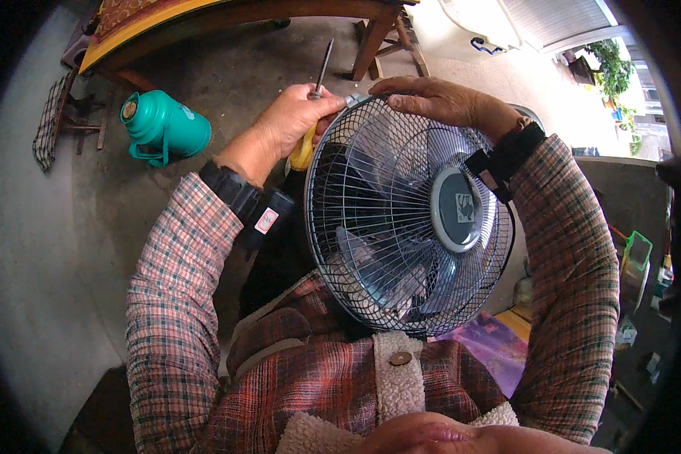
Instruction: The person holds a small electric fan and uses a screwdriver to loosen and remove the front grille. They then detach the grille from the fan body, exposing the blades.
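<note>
A fan head with a dark wire guard [386, 219] and grey round centre [455, 208] lies in front of my torso. My left hand [299, 121] is closed round a screwdriver with a yellow handle [304, 151], its metal shaft [324, 64] pointing up, beside the guard's upper left rim and a small pale clip [353, 98] there. My right hand [443, 106] grips the top of the guard, fingers bent over the rim. The fan's back is hidden.
A wooden table [234, 26] stands beyond, with a wooden stool [392, 41] near it. A teal flask [170, 132] stands at the left near another stool [83, 125]. A purple sheet [488, 344] lies below the fan. A doorway at the upper right shows plants [609, 60].
</note>
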Available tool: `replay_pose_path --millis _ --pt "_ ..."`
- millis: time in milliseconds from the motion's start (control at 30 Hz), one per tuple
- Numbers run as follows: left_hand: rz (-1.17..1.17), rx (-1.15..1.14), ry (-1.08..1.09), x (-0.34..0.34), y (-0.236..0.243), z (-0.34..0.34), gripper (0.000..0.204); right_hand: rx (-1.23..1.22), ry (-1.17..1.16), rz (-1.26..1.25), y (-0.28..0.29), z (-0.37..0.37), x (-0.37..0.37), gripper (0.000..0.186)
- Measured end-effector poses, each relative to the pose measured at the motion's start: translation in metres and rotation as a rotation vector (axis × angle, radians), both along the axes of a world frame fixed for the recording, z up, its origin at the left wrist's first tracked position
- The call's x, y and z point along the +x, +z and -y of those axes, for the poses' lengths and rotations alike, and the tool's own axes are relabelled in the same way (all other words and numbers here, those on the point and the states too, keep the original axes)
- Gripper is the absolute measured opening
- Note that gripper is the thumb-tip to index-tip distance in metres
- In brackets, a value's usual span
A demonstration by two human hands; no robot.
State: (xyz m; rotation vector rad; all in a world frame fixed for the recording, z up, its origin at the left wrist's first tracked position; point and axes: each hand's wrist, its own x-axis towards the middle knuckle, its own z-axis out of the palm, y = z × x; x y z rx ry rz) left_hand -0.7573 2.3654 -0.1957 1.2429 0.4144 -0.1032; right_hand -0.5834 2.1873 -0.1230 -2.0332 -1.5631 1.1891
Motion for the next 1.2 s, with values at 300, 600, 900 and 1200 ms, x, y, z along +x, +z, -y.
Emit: replay_pose_path --millis 300,600,900,1200 --pt "0.032 0.016 -0.014 0.003 -0.004 -0.002 0.018 -0.001 0.006 -0.016 -0.001 -0.001 0.002 0.065" --pt "-0.005 -0.04 0.002 0.008 -0.012 -0.005 0.017 -0.017 -0.016 -0.031 -0.001 -0.002 0.002 0.06" --pt "0.018 0.004 0.082 0.006 -0.008 0.0 0.017 -0.008 0.049 0.004 -0.004 -0.003 0.01 0.067" --pt "-0.022 -0.135 0.059 0.008 0.003 0.01 0.015 0.056 0.03 0.068 -0.02 0.011 0.016 0.057"
